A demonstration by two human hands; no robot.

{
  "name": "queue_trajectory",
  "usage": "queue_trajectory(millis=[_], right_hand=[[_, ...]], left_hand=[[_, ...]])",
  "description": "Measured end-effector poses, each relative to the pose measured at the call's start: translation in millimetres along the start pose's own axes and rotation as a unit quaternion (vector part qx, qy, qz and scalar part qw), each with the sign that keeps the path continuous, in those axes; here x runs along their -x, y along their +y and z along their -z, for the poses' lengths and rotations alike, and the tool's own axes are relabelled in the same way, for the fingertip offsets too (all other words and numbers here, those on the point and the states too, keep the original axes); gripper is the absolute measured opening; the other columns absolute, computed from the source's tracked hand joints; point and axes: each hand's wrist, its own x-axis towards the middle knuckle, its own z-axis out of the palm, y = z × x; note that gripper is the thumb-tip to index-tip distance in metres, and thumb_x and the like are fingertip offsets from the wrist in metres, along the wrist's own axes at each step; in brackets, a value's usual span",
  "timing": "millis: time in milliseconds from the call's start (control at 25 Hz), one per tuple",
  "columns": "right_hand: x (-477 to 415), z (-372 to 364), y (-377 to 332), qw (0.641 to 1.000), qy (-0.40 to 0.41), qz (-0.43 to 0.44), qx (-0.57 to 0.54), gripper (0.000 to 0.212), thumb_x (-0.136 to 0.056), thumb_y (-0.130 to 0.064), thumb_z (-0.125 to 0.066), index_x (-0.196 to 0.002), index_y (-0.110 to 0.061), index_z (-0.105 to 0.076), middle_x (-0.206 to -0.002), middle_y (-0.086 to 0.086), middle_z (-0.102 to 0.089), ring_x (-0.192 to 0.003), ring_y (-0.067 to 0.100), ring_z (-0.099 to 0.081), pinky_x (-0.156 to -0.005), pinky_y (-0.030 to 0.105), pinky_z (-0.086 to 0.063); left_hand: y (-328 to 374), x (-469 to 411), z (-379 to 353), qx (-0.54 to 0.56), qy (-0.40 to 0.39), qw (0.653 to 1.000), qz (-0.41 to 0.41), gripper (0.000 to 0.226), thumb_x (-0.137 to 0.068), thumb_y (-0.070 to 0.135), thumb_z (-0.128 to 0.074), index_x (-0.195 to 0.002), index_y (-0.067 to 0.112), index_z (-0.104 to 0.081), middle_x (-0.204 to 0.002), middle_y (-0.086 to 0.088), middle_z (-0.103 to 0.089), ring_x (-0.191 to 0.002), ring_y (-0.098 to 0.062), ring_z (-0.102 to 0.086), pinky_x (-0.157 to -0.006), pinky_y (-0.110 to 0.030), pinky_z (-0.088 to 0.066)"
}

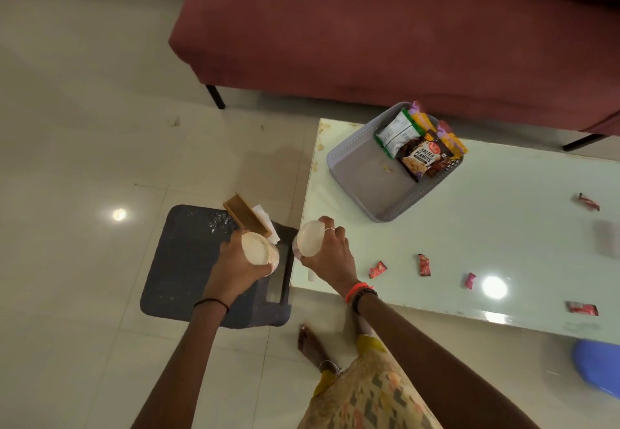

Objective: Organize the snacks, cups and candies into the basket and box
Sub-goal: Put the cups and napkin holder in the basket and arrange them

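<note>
Pale floor tiles [67, 126] and a red sofa [369, 26] surround a glossy table [486, 227]. The grey basket [362, 177] on it holds snack packets [419, 152] at its far side, with much room free. At the table's left edge, the left hand [231, 262] wraps a cup [256, 252] and the right hand [332, 256] wraps a second cup [310, 239]. Both seem light and easy to crush, so hold the sides gently. Small candies [424, 265] lie scattered on the table

Warm, fairly dim indoor light falls from overhead. Round lamp glare sits on the glossy floor [67, 147] at left centre and on the shiny table [486, 227] at lower right. Shadows are soft. Near the right edge, candies [587, 202] and a blue object [600, 365] are blurred. The sofa [369, 26] across the top is dark, and its edges bow with wide-angle distortion.
</note>
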Motion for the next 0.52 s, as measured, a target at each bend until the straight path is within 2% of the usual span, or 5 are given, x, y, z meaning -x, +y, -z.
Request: queue_trajectory(millis=[160, 320, 520], right_hand=[[-25, 51, 19, 0.995, 0.046, -0.068, -0.057, 0.088, -0.064, -0.034, -0.082, -0.133, -0.021, -0.03, -0.123, 0.012, -0.046, -0.113, 0.034, -0.052, -0.083, 0.045, -0.055], [-56, 100, 41, 0.984, 0.094, -0.116, -0.1, 0.087, -0.062, -0.03, -0.083, -0.132, -0.02, -0.031, -0.121, 0.012, -0.047, -0.113, 0.035, -0.053, -0.085, 0.045, -0.053], [-99, 146, 72, 0.971, 0.136, -0.152, -0.124, 0.094, -0.063, -0.028, -0.085, -0.137, -0.014, -0.029, -0.124, 0.016, -0.047, -0.116, 0.037, -0.052, -0.089, 0.046, -0.053]], left_hand=[[61, -28, -15, -0.02, -0.024, 0.998, -0.055, 0.083, -0.063, 0.027, -0.08, -0.13, 0.028, -0.031, -0.132, -0.01, -0.042, -0.115, -0.031, -0.049, -0.085, -0.038, -0.044], [132, -63, -37, -0.07, -0.032, 0.992, -0.103, 0.086, -0.062, 0.031, -0.081, -0.132, 0.026, -0.03, -0.126, -0.012, -0.044, -0.11, -0.034, -0.052, -0.084, -0.036, -0.043], [207, -115, -67, -0.1, -0.05, 0.98, -0.165, 0.086, -0.063, 0.033, -0.081, -0.132, 0.024, -0.031, -0.128, -0.014, -0.044, -0.11, -0.036, -0.052, -0.088, -0.042, -0.048]])
